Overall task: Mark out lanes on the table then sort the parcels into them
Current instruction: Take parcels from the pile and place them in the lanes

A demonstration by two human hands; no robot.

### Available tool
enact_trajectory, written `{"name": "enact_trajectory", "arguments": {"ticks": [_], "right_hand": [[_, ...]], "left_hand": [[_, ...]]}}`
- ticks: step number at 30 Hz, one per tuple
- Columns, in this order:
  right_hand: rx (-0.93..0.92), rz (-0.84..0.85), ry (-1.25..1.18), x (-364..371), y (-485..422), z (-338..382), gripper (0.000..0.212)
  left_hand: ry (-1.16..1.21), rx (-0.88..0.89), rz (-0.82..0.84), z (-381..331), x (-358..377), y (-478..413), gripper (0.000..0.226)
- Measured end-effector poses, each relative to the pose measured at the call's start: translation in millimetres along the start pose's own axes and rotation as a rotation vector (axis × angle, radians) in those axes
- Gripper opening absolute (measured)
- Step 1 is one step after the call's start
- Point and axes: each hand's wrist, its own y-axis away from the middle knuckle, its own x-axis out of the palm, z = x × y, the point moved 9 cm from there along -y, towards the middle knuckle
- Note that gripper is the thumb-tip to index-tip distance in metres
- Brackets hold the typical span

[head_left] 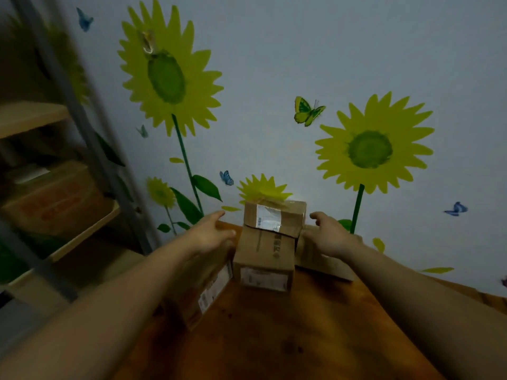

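Note:
Several brown cardboard parcels are bunched at the far end of the wooden table (315, 338). A small parcel with a white label (274, 218) lies on top of a larger box (264, 259). Another labelled box (204, 286) stands at the left under my left forearm, and a flat parcel (321, 259) lies at the right. My left hand (212, 233) hovers open just left of the stack, fingers spread. My right hand (330, 237) is open over the flat parcel, right of the stack. Neither hand grips anything.
The table stands against a wall (274, 78) with sunflower and butterfly stickers. A metal shelf rack (82, 215) stands to the left of the table, holding a large cardboard box (52, 198). The near part of the tabletop shows bare wood.

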Motion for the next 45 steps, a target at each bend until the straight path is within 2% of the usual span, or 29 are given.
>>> {"name": "enact_trajectory", "arguments": {"ticks": [7,10,13,16,18,20,23,25,27,30,32,33,35,36,39,42,45], "right_hand": [[0.059,0.052,-0.099,44.7,-103.1,-13.5,0.075],[0.098,0.045,-0.102,61.5,-118.6,-21.7,0.073],[0.098,-0.045,-0.139,57.9,-123.5,-25.2,0.064],[0.033,-0.206,-0.235,37.6,-115.3,-19.0,0.059],[0.023,-0.302,-0.341,20.3,-101.6,-10.3,0.06],[0.052,-0.366,-0.437,6.2,-81.2,-0.6,0.058],[0.037,-0.406,-0.481,-5.6,-39.9,22.8,0.044],[0.033,-0.406,-0.465,-9.0,-7.6,38.6,0.045],[0.05,-0.402,-0.41,-13.3,28.0,53.3,0.055],[0.112,-0.422,-0.297,-20.3,82.6,67.0,0.067],[0.127,-0.432,-0.292,-22.8,116.0,72.6,0.067],[0.119,-0.43,-0.309,-23.1,130.6,74.7,0.062],[0.074,-0.448,-0.391,-27.3,159.7,77.2,0.037],[0.051,-0.47,-0.451,-31.0,174.7,76.9,0.026],[-0.009,-0.563,-0.541,-46.2,219.5,70.9,0.04],[-0.036,-0.634,-0.533,-64.5,259.7,56.6,0.034],[0.019,-0.707,-0.514,-85.5,302.0,20.5,0.036]], "left_hand": [[0.063,-0.049,0.025,-2.9,41.1,-134.1,0.077],[0.099,-0.055,0.104,-3.2,67.7,-160.6,0.065],[0.181,-0.053,0.138,-3.3,78.7,-170.2,0.05],[0.266,-0.003,0.098,-6.5,67.1,-165.7,0.048],[0.324,0.044,0.061,-12.3,50.3,-153.8,0.047],[0.368,0.094,0.014,-17.9,29.8,-135.1,0.036],[0.455,0.12,-0.04,-21.6,-1.7,-97.5,0.029],[0.592,0.065,0.053,-21.1,-12.1,-67.6,0.043],[0.716,0.055,0.18,-25.0,-21.7,-30.2,0.044],[0.671,0.096,0.276,-26.9,-36.3,21.5,0.048],[0.619,0.15,0.31,-30.2,-44.5,54.8,0.046],[0.614,0.176,0.315,-33.3,-48.4,69.5,0.04],[0.61,0.214,0.288,-37.0,-57.7,93.5,0.021],[0.593,0.241,0.256,-39.1,-62.8,102.0,0.019],[0.599,0.354,0.193,-52.8,-66.4,125.3,0.048],[0.638,0.461,0.169,-76.8,-53.5,154.4,0.052],[0.683,0.528,0.221,-110.6,-21.4,185.3,0.05]]}}
